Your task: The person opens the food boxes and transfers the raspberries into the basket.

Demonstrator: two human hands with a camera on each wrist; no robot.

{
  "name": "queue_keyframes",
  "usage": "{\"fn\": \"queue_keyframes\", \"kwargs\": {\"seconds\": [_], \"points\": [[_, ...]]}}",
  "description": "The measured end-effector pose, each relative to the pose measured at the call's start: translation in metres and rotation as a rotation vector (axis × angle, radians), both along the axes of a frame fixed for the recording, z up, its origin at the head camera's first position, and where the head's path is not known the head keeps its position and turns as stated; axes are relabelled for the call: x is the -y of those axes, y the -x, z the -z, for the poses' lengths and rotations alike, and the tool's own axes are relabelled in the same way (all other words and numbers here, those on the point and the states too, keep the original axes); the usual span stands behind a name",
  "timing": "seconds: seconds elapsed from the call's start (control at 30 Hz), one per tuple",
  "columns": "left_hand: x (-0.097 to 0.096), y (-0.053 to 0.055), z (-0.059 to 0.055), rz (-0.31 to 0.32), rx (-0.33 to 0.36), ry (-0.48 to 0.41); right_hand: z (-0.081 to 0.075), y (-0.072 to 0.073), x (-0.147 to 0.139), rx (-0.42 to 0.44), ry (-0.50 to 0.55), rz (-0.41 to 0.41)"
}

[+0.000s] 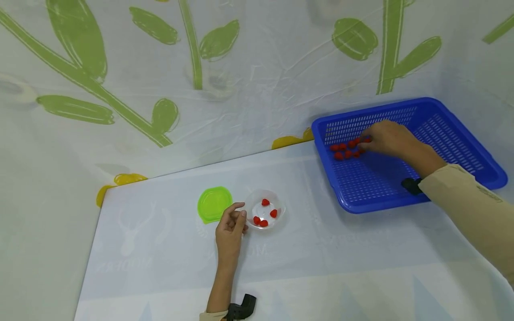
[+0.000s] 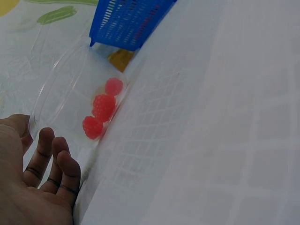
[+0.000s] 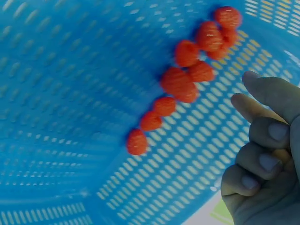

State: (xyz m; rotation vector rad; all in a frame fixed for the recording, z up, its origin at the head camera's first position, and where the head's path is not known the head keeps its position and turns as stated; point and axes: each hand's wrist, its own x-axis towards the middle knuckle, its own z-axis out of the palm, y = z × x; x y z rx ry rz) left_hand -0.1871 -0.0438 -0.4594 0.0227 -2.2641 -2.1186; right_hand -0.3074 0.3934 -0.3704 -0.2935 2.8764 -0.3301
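Observation:
A clear round bowl [image 1: 277, 198] stands on the table with several red raspberries [image 2: 104, 108] on its bottom. Beside its left rim is my left hand [image 1: 230, 232], its loosely bent fingers at the bowl's edge; in the left wrist view the thumb meets the rim. My right hand [image 1: 391, 140] reaches into a blue plastic basket [image 1: 349, 208], over more raspberries [image 1: 348, 154]. The right wrist view shows that hand [image 3: 267, 150] with thumb and forefinger stretched toward the berries, a little apart from them, and the other fingers curled. I see nothing held there.
A bright green lid [image 1: 214, 204] lies left of the bowl, close to my left hand. The basket has raised slatted walls and stands at the table's right, near the leaf-patterned wall covering [image 1: 261, 89]. A white cloth covers the table [image 1: 160, 249].

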Motion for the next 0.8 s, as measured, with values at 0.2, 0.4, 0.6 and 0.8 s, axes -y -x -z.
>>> {"fn": "queue_keyframes", "kwargs": {"seconds": [0.2,0.4,0.6,0.8], "points": [[0.000,0.000,0.001,0.002,-0.010,-0.013,-0.016,-0.005,0.010,-0.039,0.008,-0.006],[0.001,0.000,0.000,-0.001,-0.014,-0.010,-0.030,-0.011,0.025,-0.065,0.020,-0.016],[0.001,0.000,0.000,0.011,-0.023,-0.008,-0.039,-0.019,0.039,-0.075,0.034,0.008],[0.001,-0.001,0.000,0.009,-0.028,-0.022,-0.044,-0.028,0.056,-0.137,0.069,-0.029]]}}
